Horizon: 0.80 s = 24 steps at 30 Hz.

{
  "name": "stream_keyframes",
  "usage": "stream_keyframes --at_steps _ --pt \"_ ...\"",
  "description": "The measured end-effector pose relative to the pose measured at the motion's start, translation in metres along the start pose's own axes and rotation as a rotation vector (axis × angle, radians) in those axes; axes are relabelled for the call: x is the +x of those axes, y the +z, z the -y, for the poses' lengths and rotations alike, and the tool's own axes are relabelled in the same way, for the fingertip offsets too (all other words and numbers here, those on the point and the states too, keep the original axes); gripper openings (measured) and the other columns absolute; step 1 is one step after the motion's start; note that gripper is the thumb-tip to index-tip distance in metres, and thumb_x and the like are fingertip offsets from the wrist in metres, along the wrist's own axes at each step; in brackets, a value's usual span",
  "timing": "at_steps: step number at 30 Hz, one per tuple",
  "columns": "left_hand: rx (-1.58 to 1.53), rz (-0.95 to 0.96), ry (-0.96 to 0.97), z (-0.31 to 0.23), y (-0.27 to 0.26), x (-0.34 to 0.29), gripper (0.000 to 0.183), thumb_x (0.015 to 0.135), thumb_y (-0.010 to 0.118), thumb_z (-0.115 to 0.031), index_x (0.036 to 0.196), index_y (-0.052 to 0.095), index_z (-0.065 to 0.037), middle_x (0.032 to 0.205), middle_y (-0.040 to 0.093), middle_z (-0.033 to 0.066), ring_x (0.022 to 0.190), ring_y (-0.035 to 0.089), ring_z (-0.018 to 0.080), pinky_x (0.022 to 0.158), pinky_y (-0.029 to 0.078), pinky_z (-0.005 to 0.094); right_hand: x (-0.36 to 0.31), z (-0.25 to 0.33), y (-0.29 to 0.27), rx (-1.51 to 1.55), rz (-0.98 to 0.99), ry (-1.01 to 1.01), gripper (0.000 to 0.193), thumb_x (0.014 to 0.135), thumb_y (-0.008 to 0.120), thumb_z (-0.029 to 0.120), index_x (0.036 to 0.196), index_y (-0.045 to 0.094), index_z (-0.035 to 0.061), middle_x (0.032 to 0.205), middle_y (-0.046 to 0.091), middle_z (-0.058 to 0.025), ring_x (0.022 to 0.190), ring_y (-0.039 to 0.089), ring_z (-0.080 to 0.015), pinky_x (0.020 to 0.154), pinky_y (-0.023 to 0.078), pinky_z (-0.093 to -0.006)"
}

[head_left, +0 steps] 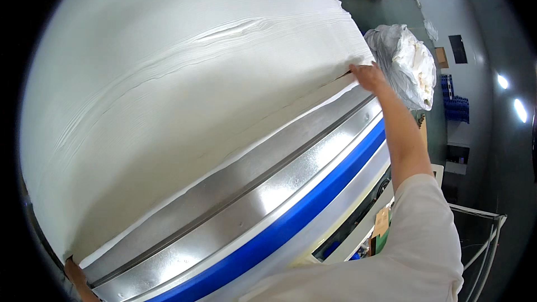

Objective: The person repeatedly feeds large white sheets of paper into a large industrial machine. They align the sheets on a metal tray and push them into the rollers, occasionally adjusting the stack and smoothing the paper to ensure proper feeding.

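A wide white cloth (184,112) covers most of the surface before me, with fine wrinkles running across its far part. Its near edge lies along a bare metal strip (218,193). My right hand (369,76) grips that edge at the right corner, arm stretched out and fingers curled over the cloth. At the far lower left, my left hand (75,274) is closed on the other end of the same edge; its fingers are partly hidden at the cloth. Between the two hands the edge runs nearly straight.
A blue band (274,235) borders the metal table on my side. Past the right corner sits a large bundle in white plastic (403,64). Below my right arm is an open compartment with small items (380,223). A white metal frame (486,246) stands at the right.
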<state>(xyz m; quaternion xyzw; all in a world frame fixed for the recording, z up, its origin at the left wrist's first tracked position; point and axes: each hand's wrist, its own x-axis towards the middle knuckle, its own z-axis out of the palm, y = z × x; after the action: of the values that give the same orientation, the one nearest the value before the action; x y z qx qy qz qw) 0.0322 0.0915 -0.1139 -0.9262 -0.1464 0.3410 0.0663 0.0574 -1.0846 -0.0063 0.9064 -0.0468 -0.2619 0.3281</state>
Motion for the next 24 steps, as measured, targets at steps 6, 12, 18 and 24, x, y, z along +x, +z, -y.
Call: stream_keyframes --at_steps 6,12,18,24 --pt "0.697 -0.419 0.148 0.059 0.025 -0.016 0.025 0.089 0.045 -0.008 0.107 0.06 0.002 0.101 0.063 0.0199 0.096 0.059 0.0365 0.083 0.047 0.0419 0.039 -0.012 0.023 0.115 0.141 0.032 0.031 0.093 0.041 0.025 0.113 0.061 0.0132 0.117 0.062 -0.0125 0.105 0.06 -0.0304 0.092 0.046 -0.0417" --pt "0.571 -0.135 -0.013 -0.057 -0.021 -0.037 0.042 0.09 0.047 -0.014 0.132 0.047 -0.012 0.133 0.051 0.0076 0.125 0.044 0.025 0.106 0.03 0.0431 -0.006 -0.051 0.055 0.164 0.039 0.203 0.029 0.093 0.045 0.022 0.116 0.063 0.0206 0.116 0.063 -0.0068 0.103 0.062 -0.026 0.086 0.049 -0.0399" --pt "0.468 -0.284 -0.1 -0.043 -0.083 -0.135 0.039 0.087 0.044 -0.005 0.123 0.056 -0.017 0.119 0.06 0.0099 0.109 0.055 0.0312 0.106 0.032 0.0464 -0.025 -0.073 -0.016 0.326 -0.145 0.009 0.035 0.077 0.052 0.006 0.107 0.068 0.015 0.1 0.067 -0.0149 0.095 0.063 -0.0324 0.085 0.049 -0.041" --pt "0.412 -0.285 0.126 0.004 -0.092 -0.199 0.038 0.084 0.048 -0.005 0.119 0.059 -0.015 0.112 0.063 0.0118 0.105 0.057 0.0337 0.099 0.037 0.0444 -0.091 -0.123 0.003 0.395 -0.123 -0.106 0.036 0.074 0.056 0.003 0.108 0.065 0.0085 0.101 0.066 -0.0176 0.096 0.061 -0.0354 0.083 0.048 -0.0419"
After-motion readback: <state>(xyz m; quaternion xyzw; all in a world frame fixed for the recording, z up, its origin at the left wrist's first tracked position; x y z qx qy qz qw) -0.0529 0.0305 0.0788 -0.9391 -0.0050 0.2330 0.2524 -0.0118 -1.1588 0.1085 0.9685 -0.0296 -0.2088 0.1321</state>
